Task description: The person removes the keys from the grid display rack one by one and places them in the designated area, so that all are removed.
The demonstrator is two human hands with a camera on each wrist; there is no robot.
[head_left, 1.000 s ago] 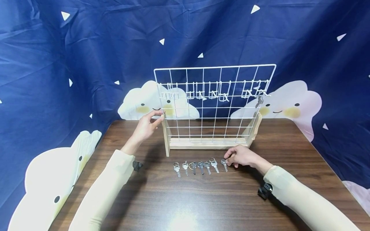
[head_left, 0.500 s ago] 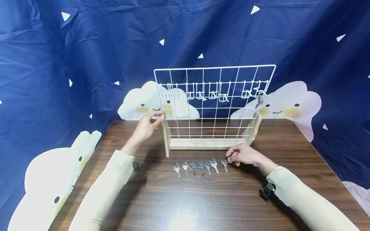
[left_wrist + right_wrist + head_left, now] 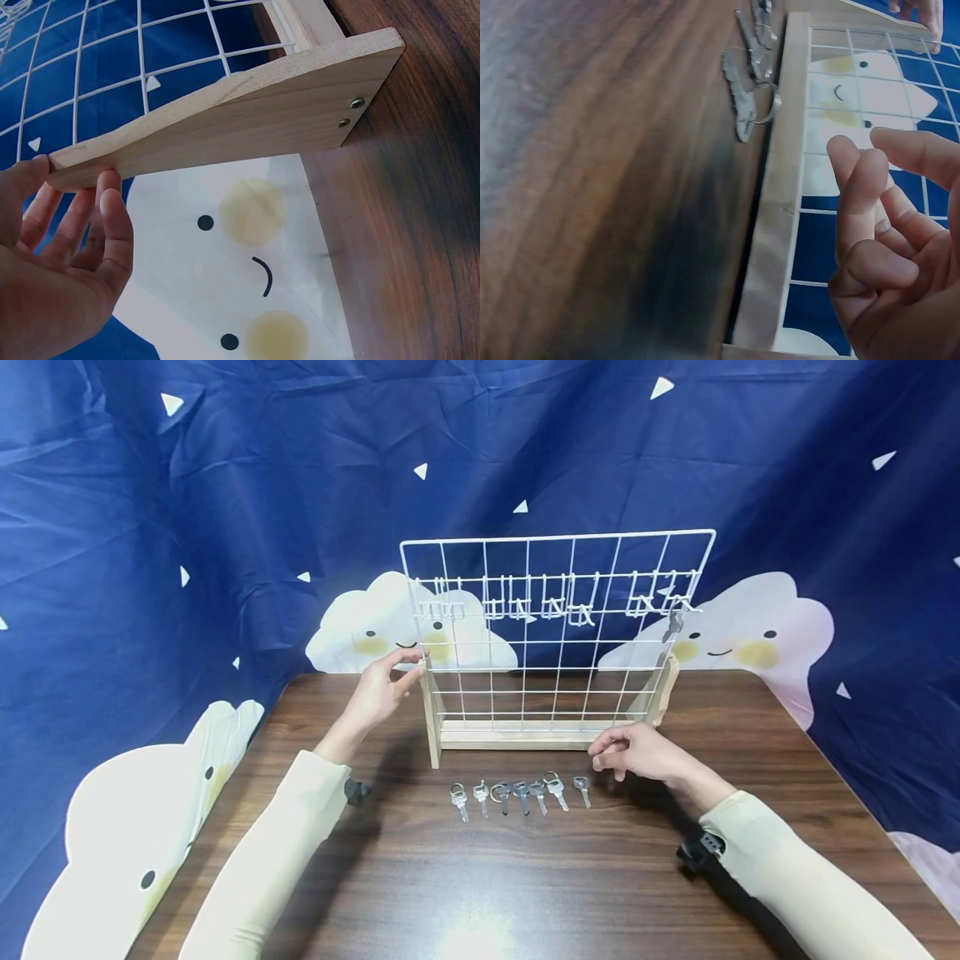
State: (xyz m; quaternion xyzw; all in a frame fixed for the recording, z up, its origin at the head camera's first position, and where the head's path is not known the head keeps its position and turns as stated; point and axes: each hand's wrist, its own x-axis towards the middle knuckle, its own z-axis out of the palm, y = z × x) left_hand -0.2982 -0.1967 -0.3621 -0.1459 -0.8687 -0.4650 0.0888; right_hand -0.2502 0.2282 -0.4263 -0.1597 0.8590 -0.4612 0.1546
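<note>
My left hand [image 3: 378, 689] grips the upper tip of the wooden side support [image 3: 247, 112] of a white wire grid rack [image 3: 525, 668]. Thumb and fingers lie on opposite sides of the wood in the left wrist view. Before the rack's wooden base bar [image 3: 525, 739], several silver keys lie in a row; some have rings. My right hand [image 3: 641, 752] is just above and right of the rightmost key [image 3: 582, 790], fingers loosely curled with nothing between them. In the right wrist view the fingers [image 3: 866, 180] overlap the grid, and a ringed key [image 3: 739, 97] lies beyond.
White hooks [image 3: 553, 605] hang in a row along the grid's upper part. From the far right hook hangs one key [image 3: 673, 625]. A dark wooden table [image 3: 465, 885] carries everything, with a blue cloth [image 3: 480, 443] printed with clouds behind it.
My right hand has drawn away from the rightmost key, up and slightly right toward the base bar, leaving that key on the table. The left hand stays put.
</note>
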